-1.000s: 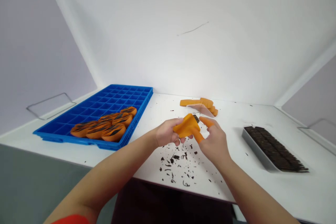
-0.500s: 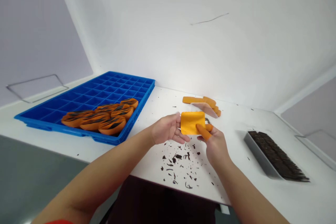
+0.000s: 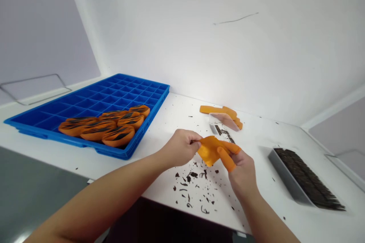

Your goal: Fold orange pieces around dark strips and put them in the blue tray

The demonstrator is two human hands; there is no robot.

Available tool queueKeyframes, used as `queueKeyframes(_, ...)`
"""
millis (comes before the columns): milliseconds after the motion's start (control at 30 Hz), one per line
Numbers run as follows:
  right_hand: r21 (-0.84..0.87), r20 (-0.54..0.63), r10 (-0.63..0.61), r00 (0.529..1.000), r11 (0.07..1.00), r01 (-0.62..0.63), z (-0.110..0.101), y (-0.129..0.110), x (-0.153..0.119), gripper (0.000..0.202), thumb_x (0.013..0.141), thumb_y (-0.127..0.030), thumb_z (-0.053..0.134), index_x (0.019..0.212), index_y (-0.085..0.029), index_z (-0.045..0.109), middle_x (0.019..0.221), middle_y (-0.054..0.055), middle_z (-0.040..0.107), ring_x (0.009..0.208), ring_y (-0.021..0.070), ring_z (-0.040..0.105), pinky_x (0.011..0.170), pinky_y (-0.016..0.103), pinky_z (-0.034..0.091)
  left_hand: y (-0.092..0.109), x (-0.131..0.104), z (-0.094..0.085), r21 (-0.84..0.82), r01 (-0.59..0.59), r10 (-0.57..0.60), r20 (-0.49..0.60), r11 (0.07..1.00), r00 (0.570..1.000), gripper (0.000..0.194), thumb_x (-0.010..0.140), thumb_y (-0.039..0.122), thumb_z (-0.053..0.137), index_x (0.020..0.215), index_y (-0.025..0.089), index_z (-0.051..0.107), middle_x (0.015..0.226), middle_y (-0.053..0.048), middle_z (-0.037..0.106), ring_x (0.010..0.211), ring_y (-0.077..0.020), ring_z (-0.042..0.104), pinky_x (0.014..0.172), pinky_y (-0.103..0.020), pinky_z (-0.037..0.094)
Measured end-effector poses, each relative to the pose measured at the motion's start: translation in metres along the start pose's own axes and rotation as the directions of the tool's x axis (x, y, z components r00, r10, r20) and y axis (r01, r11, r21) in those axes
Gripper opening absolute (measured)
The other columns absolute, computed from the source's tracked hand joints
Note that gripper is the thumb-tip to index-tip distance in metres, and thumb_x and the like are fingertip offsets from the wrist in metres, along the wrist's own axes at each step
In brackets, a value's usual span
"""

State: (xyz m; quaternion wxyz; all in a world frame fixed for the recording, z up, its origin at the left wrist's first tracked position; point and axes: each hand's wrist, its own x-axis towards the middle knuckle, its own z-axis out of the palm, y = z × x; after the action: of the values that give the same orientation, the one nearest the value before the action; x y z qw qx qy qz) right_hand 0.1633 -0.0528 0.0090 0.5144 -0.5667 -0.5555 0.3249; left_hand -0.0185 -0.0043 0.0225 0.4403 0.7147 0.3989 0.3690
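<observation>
A small square orange sheet (image 3: 210, 151) is held up between my two hands above the table. My left hand (image 3: 184, 146) pinches its left corner between thumb and fingers. From the other side my right hand (image 3: 242, 167) grips the sheet; its thumb and forefinger wear orange finger cots (image 3: 227, 158). The sheet is tilted, one corner pointing down. Beneath it, dark flakes (image 3: 194, 175) lie scattered on the white table. Whether anything lies inside or behind the sheet is hidden.
At left stands a blue compartment tray (image 3: 95, 146) with several orange-wrapped dark bundles (image 3: 98, 130) in its near right corner. Orange sheets (image 3: 211, 109) lie at the back beside a translucent plate (image 3: 226, 120). At right, a grey tray (image 3: 291, 178) holds dark strips (image 3: 306, 176).
My left hand has gone from spread fingers to a pinch on the sheet's left corner. The sheet has turned and dropped slightly, with the right hand still on it.
</observation>
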Motion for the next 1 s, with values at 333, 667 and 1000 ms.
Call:
queueKeyframes(333,-0.119,0.169,-0.087,0.982,0.987,0.108,-0.001,0.002,-0.001,0.03,0.082,-0.044,0.057,0.071,-0.017,0.062,0.071,0.003,0.063,0.064,0.0153,0.057,0.06,0.029,0.048,0.002,-0.003,0.002,0.166,-0.138,0.157,-0.109,0.976,0.982,0.022,0.077,0.02,0.055,0.092,0.026,0.069,0.083,0.001,0.069,0.07,-0.014,0.061,0.065,-0.027,0.048)
queueKeyframes(667,-0.065,0.113,-0.076,0.991,0.994,0.084,0.004,0.005,-0.005,0.027,0.081,-0.041,0.058,0.072,-0.016,0.062,0.063,0.001,0.059,0.058,0.0133,0.053,0.052,0.026,0.045,0.004,-0.011,0.009,0.222,-0.262,0.282,-0.066,0.939,0.957,0.029,0.077,0.015,0.055,0.103,0.02,0.065,0.09,-0.001,0.069,0.069,-0.0114,0.06,0.064,-0.025,0.051)
queueKeyframes(1000,0.006,-0.031,-0.126,0.992,0.992,0.126,0.005,0.011,-0.009,0.019,0.072,-0.027,0.07,0.064,-0.016,0.056,0.062,-0.003,0.051,0.059,0.0099,0.047,0.057,0.025,0.045,-0.004,-0.015,0.019,0.292,-0.576,0.61,-0.037,0.764,0.791,0.034,0.078,0.016,0.056,0.112,0.017,0.057,0.1,-0.009,0.061,0.087,-0.016,0.059,0.073,-0.031,0.054)
